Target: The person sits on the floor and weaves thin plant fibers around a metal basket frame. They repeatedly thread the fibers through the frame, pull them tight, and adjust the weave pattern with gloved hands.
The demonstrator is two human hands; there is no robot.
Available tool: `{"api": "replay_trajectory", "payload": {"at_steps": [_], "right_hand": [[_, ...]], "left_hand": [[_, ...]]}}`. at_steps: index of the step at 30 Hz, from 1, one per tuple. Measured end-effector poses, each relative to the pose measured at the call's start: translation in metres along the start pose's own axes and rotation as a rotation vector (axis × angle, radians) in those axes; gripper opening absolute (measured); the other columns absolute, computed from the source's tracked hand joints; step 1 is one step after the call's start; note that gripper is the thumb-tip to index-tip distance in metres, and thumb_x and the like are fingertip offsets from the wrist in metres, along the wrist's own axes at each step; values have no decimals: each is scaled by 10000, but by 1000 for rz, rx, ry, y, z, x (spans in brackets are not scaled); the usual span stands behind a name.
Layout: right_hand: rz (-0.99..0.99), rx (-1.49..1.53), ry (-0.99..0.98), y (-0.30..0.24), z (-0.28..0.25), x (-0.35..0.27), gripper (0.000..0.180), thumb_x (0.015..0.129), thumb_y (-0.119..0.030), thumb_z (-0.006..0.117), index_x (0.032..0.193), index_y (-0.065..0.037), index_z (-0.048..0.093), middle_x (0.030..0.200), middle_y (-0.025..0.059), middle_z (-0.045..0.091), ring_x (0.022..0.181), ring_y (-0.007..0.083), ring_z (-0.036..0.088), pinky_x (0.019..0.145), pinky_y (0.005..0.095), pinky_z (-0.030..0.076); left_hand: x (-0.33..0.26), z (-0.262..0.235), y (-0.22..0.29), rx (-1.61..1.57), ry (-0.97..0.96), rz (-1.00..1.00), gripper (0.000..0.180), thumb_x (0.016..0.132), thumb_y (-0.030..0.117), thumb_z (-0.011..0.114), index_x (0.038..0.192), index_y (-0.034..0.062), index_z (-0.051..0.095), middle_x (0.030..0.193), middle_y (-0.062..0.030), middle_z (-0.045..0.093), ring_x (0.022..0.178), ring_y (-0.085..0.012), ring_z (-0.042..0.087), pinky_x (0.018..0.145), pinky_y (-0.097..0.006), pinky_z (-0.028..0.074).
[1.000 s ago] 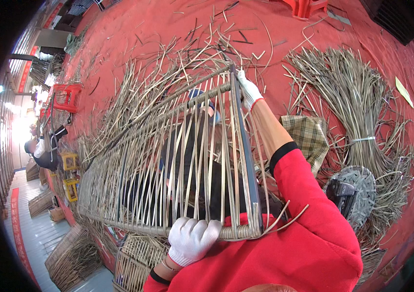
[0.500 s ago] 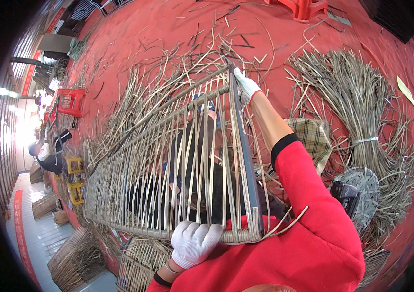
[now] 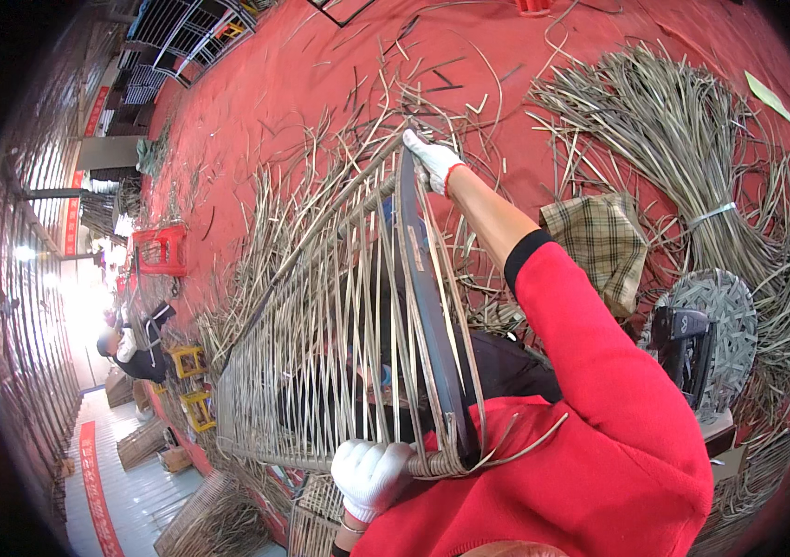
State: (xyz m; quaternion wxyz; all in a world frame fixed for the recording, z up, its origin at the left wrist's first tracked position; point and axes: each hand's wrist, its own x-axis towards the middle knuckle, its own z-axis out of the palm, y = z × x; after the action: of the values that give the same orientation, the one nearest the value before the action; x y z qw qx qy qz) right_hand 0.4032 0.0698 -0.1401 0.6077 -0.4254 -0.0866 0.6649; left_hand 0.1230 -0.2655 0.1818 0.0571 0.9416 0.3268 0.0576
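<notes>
Both hands are in white gloves and both are on the half-woven wicker frame (image 3: 339, 343) that I see tilted up in front of the body. From my feed the left hand (image 3: 372, 475) is curled shut around the frame's near bottom edge, where the woven band is thickest, and the right hand (image 3: 432, 160), at the end of a red sleeve (image 3: 599, 390), is stretched out to the far top corner and closed on the frame's dark side bar (image 3: 427, 306). I think the fingers wrap right round that bar, though the curve of the lens makes it hard to be sure. Upright canes run the length of the frame with gaps between them. Past it, on the red floor (image 3: 265, 84), loose canes lie scattered; a tied bundle of canes (image 3: 692, 158) sits to the right, a checked cloth (image 3: 604, 241) just beside the forearm, and a round woven disc (image 3: 725, 325) near the elbow. Another person (image 3: 130, 348) crouches far off at the left.
</notes>
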Motion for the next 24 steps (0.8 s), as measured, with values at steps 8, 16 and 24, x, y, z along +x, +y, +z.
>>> {"api": "replay_trajectory", "payload": {"at_steps": [8,16,24], "right_hand": [[31,57,27,-18,22,1,473,886,-567,786,845,-103,704,654,4,610,476,126,523,430,322,372],[-13,-107,96,-58,-12,-23,601,997,-652,543,757,-107,624,586,8,540,464,146,500,440,320,396],[-262,-179,384,-97,-191,-104,447,1044,-499,519,864,-106,633,691,21,593,580,128,542,538,307,456]], "left_hand": [[-2,4,1,32,-7,-56,428,711,497,755,800,88,665,609,-50,462,565,-265,509,575,-401,385],[27,7,-11,12,64,3,328,633,156,772,949,136,687,653,-9,516,575,-230,534,578,-386,411],[94,17,-37,-37,-50,-70,281,723,298,808,912,130,685,729,-119,614,707,-344,635,655,-444,499]]}}
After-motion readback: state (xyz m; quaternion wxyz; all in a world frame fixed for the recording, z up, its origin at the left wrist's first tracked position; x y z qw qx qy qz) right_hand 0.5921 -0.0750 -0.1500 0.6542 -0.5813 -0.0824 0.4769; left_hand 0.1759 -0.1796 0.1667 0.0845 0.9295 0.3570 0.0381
